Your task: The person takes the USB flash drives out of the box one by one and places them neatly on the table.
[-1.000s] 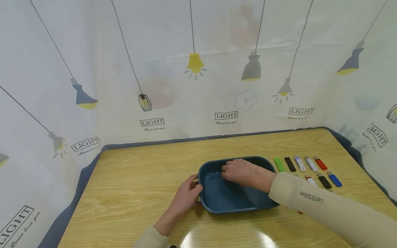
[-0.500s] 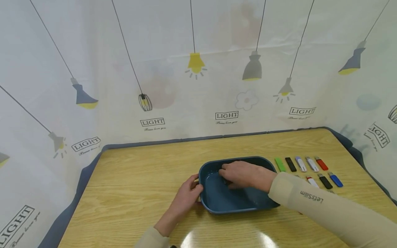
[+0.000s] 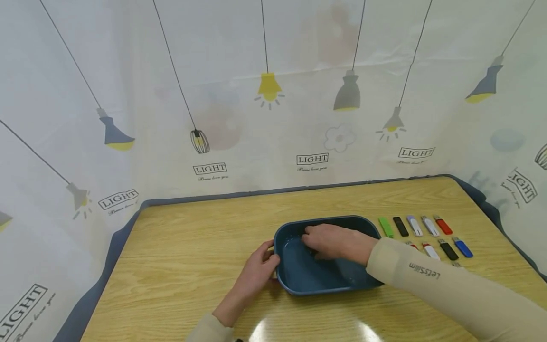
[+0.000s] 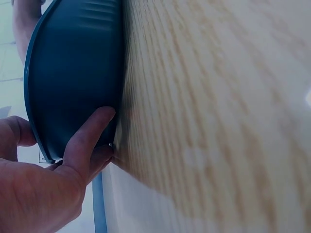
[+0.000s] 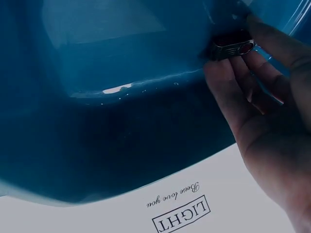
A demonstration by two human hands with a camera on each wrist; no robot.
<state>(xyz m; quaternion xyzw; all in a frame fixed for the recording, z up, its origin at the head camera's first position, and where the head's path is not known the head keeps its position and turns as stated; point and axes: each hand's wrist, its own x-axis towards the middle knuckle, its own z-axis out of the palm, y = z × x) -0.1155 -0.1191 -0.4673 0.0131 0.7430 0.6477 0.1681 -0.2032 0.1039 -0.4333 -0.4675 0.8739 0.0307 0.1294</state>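
Note:
A dark blue plastic basin (image 3: 301, 274) stands on the wooden table. My left hand (image 3: 256, 267) grips its left end; in the left wrist view the fingers (image 4: 85, 138) press the outer wall and the thumb is at the rim. Inside the basin, toward the far left, my right hand (image 3: 331, 241) reaches down to the floor. The right wrist view shows its fingertips pinching a small dark USB flash drive (image 5: 233, 46) with a reddish spot on its end. In the head view the hand hides that drive.
Right of the basin, USB flash drives lie in rows: green (image 3: 386, 227), black (image 3: 400, 226), purple and white (image 3: 414, 225), red (image 3: 443, 225), blue (image 3: 463, 247) and others. The right sleeve (image 3: 427, 273) partly covers them. A printed curtain (image 3: 239, 175) surrounds the table (image 3: 192, 247).
My right hand has shifted slightly left and down inside the basin, then stayed nearly still. The left hand and basin have not visibly moved.

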